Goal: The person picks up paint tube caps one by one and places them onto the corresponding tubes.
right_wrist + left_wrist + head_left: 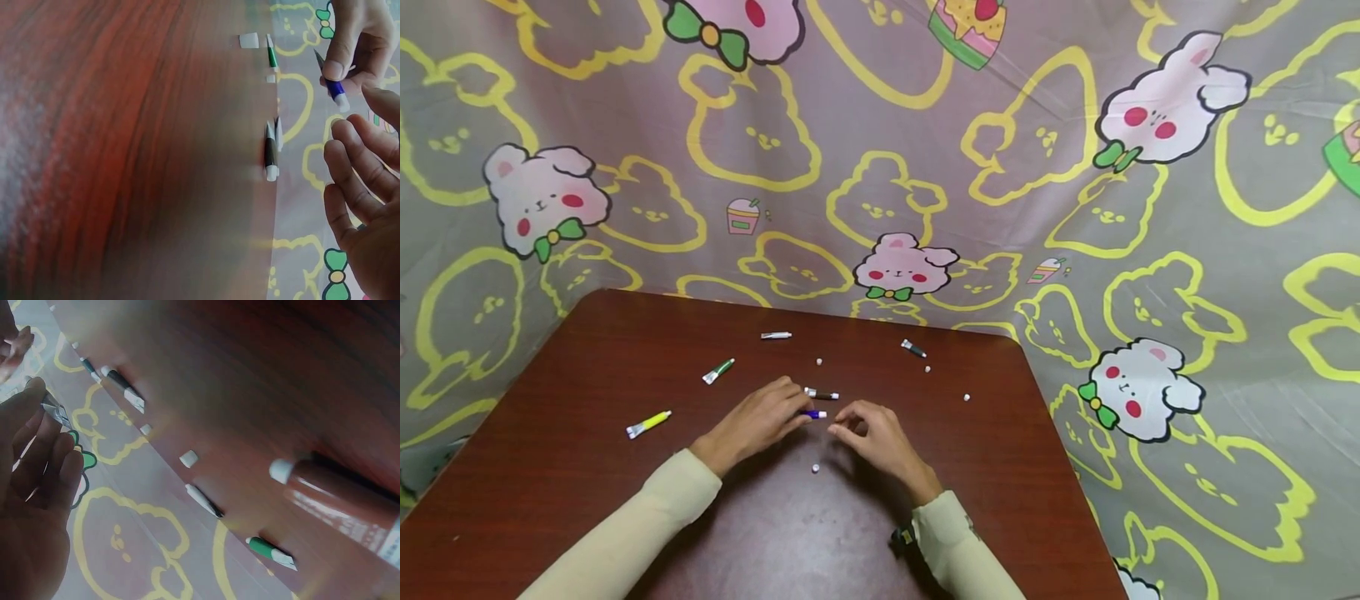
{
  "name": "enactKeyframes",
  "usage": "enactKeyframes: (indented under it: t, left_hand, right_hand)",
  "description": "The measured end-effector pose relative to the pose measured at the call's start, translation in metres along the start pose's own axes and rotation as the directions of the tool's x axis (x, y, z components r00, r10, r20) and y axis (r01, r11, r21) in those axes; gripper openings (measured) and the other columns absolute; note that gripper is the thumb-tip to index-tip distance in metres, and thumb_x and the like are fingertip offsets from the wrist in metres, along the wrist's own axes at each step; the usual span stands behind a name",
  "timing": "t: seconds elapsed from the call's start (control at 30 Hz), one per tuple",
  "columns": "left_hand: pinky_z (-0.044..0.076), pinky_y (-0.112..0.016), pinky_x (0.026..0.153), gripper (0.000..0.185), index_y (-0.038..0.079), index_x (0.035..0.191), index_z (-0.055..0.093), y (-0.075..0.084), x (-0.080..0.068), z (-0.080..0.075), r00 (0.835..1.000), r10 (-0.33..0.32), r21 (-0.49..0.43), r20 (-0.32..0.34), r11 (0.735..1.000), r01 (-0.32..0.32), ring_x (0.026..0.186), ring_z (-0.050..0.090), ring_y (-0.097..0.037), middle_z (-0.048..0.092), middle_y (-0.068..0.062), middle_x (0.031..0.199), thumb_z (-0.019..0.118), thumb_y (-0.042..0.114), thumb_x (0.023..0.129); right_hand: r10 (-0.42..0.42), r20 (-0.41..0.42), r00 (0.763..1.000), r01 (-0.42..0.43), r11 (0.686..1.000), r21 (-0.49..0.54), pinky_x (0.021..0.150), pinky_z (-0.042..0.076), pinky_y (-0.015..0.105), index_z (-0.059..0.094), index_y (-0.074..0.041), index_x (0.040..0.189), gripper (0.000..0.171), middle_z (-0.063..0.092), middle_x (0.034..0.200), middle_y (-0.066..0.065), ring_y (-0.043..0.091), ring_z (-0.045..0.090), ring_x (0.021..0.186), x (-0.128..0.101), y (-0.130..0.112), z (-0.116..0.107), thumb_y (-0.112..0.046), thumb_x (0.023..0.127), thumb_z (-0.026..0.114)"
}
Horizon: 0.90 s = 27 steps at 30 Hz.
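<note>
On the dark red-brown table (587,500) my left hand (801,414) pinches a small blue paint tube (814,414) with a white tip, holding it level just above the wood. My right hand (838,425) hovers right beside that tip with its fingers loosely bent and nothing in them. In the right wrist view the left hand (350,56) grips the blue tube (337,94), and the right hand's fingers (350,181) spread below it without touching. In the left wrist view the left hand (37,425) pinches the tube (55,411).
A dark tube (822,394) lies just beyond the hands. Further out lie a yellow tube (648,424), a green tube (718,371), a pale tube (776,335) and a black tube (913,348). Loose white caps (815,469) dot the table. A cartoon-print cloth (1075,208) surrounds it.
</note>
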<state>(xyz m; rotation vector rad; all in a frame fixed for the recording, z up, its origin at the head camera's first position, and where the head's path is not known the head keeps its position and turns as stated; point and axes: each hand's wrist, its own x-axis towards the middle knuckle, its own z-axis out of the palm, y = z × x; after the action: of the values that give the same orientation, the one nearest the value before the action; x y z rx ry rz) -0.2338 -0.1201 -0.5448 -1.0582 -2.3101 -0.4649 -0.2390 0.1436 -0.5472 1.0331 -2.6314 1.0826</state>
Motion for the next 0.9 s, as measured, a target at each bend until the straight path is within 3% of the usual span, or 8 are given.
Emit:
enactKeyframes:
  t: [0.27,0.4,0.63,0.9]
  left_hand:
    - [0.056,-0.037,0.08,0.021,0.008,0.098,0.071,-0.01,-0.005,0.001,1.0,-0.02,0.038,0.015,0.999,0.019,0.089,0.06,-0.021,0.069,-0.002,0.092,0.088,0.017,0.09]
    - [0.055,-0.038,0.08,0.019,0.009,0.098,0.072,-0.014,-0.009,0.001,0.999,-0.04,0.022,0.034,0.999,0.039,0.089,0.061,-0.021,0.07,-0.001,0.092,0.088,0.016,0.09]
    - [0.056,-0.038,0.084,0.016,0.011,0.1,0.074,-0.019,-0.015,0.0,0.985,-0.115,0.026,0.129,0.993,0.113,0.091,0.06,-0.02,0.072,0.0,0.096,0.086,0.017,0.093]
    - [0.056,-0.039,0.087,0.016,0.01,0.1,0.075,-0.024,-0.02,0.001,0.974,-0.153,0.045,0.168,0.988,0.147,0.093,0.061,-0.021,0.072,-0.001,0.096,0.087,0.016,0.092]
  right_hand:
    - [-0.001,0.062,0.998,0.001,1.0,-0.002,0.078,0.059,0.02,0.078,-0.01,0.107,0.022,0.077,0.093,-0.002,0.005,0.071,0.084,0.0,-0.004,0.004,-0.027,0.096,0.086]
    - [-0.019,0.09,0.996,0.025,0.997,-0.07,0.081,0.057,0.023,0.078,-0.012,0.107,0.024,0.077,0.092,-0.004,0.005,0.07,0.084,-0.001,-0.005,0.007,-0.031,0.094,0.087]
    - [-0.015,0.173,0.985,0.045,0.985,-0.166,0.09,0.054,0.029,0.079,-0.016,0.109,0.026,0.077,0.093,-0.007,0.004,0.069,0.086,-0.003,-0.01,0.012,-0.037,0.095,0.086]
    - [-0.067,0.228,0.971,0.127,0.958,-0.258,0.086,0.053,0.028,0.081,-0.018,0.111,0.032,0.077,0.092,-0.008,0.005,0.069,0.087,-0.004,-0.015,0.017,-0.043,0.091,0.089]
